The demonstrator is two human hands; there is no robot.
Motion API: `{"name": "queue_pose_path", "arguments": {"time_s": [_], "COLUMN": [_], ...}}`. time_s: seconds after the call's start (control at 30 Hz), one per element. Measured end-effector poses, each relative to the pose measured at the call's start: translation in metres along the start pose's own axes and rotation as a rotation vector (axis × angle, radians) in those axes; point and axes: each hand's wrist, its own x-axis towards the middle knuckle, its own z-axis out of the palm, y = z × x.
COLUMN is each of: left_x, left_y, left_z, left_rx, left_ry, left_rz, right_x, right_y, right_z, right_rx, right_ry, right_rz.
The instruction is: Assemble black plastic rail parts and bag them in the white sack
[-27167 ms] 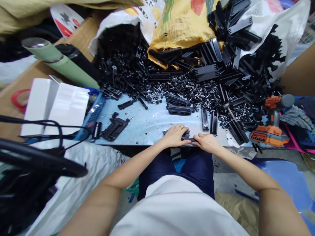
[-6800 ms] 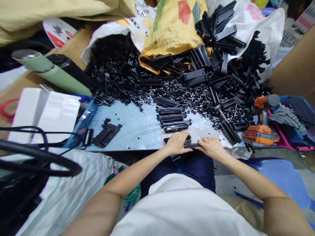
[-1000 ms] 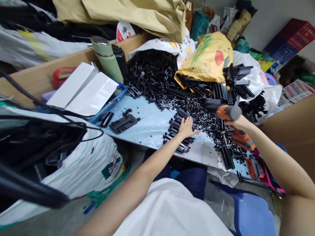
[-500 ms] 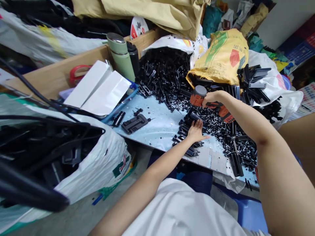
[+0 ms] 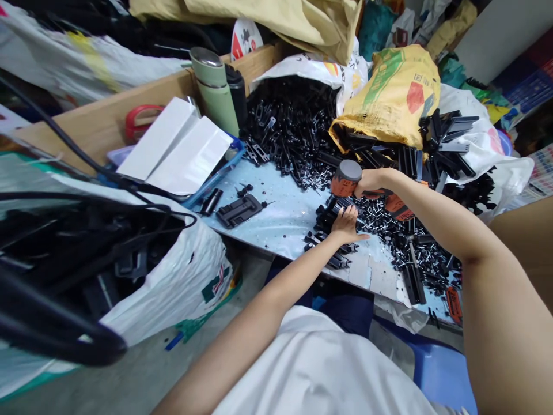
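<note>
1. While black parts (image 5: 325,220) run back from the table's (image 5: 276,218) front edge, the left hand (image 5: 344,222) rests open across them.
2. At their far end, the right hand (image 5: 372,179) grips an orange drill (image 5: 343,186), bit hidden.
3. Drill work seems in hand, calling for steady alignment.

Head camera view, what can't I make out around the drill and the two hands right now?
In the head view:
Tip of the drill: hidden by its own body, so contact with a part can't be told.
Some fingers of the right hand: hidden by that hand and the drill.
Some black parts: partly covered by the left hand.
Lettering on the drill: too small.
</note>
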Motion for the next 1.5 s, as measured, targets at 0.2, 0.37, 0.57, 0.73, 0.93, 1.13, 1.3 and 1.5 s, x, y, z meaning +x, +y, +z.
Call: {"name": "queue_pose_path", "arguments": {"time_s": [0.2,0.37,0.57,0.73,0.93,1.13,1.3,1.5], "left_x": [-0.004,-0.006,-0.007,-0.047,-0.079,-0.076,-0.077,-0.080], "left_y": [0.000,-0.001,0.001,0.008,0.009,0.006,0.006,0.010], "left_z": [0.002,0.002,-0.001,0.009,0.018,0.015,0.018,0.012], "left_rx": [0.001,0.001,-0.034,-0.066,-0.041,-0.050,-0.058,-0.099], "left_ry": [0.071,0.095,0.057,0.104,0.145,0.156,0.166,0.073], "left_rz": [0.010,0.018,-0.005,0.024,0.058,0.068,0.086,0.019], "right_x": [-0.021,-0.021,-0.020,-0.043,-0.048,-0.035,-0.037,-0.060], "right_y": [-0.009,-0.024,-0.027,-0.027,-0.033,-0.035,-0.042,-0.057], "right_z": [0.006,0.012,0.021,0.033,0.042,0.045,0.048,0.053], "right_rx": [-0.050,-0.064,-0.100,-0.084,-0.068,-0.110,-0.197,-0.240], "right_ry": [0.047,-0.026,-0.057,-0.015,-0.084,-0.129,-0.072,-0.037], "right_rz": [-0.020,-0.046,-0.071,-0.062,-0.061,-0.052,-0.076,-0.083]}}
